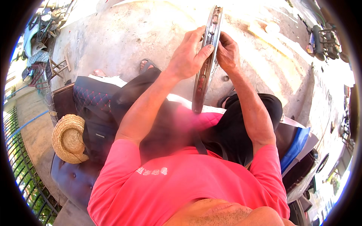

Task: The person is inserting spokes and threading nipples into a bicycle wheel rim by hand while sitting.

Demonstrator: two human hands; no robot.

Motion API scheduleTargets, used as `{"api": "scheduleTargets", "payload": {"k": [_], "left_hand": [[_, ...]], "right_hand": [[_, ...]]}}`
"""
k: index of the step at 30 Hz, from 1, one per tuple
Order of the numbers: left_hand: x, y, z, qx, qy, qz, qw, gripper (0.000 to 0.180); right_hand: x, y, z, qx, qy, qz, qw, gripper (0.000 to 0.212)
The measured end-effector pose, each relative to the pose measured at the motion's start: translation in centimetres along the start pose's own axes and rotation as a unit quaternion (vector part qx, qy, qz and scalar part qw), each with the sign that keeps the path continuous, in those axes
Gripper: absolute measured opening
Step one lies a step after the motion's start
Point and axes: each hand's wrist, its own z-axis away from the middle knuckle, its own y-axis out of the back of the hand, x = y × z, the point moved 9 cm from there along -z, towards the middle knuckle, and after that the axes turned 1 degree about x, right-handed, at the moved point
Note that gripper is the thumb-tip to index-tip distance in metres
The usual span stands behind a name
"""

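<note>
A shiny metal wheel rim [205, 69] stands edge-on in front of me, its top tilted slightly to the right. Small holes run along its grooved outer band. My left hand [189, 55] is closed on the rim's left side, thumb pressed on the band and fingers passing behind it. From the right, my right hand [228, 54] grips the same rim, its fingers curled toward the far side and partly hidden. The rim's lower end reaches down between my knees, near a pink quilted patch [206, 119].
I sit on a dark padded seat [71, 180]. A straw hat [69, 138] lies at my left. Beyond my sandalled foot [147, 64] stretches a concrete floor [113, 41]. A small wooden stool [59, 67] and clutter stand far left; machine parts [328, 41] lie far right.
</note>
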Motion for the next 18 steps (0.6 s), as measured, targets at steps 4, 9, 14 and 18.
{"api": "scheduleTargets", "payload": {"k": [4, 9, 14, 18], "left_hand": [[0.02, -0.27, 0.08, -0.006, -0.003, -0.002, 1.000, 0.055], [-0.18, -0.17, 0.06, 0.001, -0.001, 0.001, 1.000, 0.056], [-0.02, 0.03, 0.01, 0.001, 0.001, 0.001, 1.000, 0.056], [-0.10, -0.31, 0.05, -0.006, 0.002, 0.003, 1.000, 0.056]], "right_hand": [[-0.03, 0.14, -0.06, -0.003, 0.032, 0.002, 0.999, 0.033], [0.00, 0.05, -0.09, -0.014, 0.000, 0.015, 1.000, 0.033], [-0.30, -0.02, 0.07, -0.006, -0.008, 0.005, 1.000, 0.032], [-0.21, 0.16, 0.03, 0.006, 0.025, -0.017, 1.000, 0.032]]}}
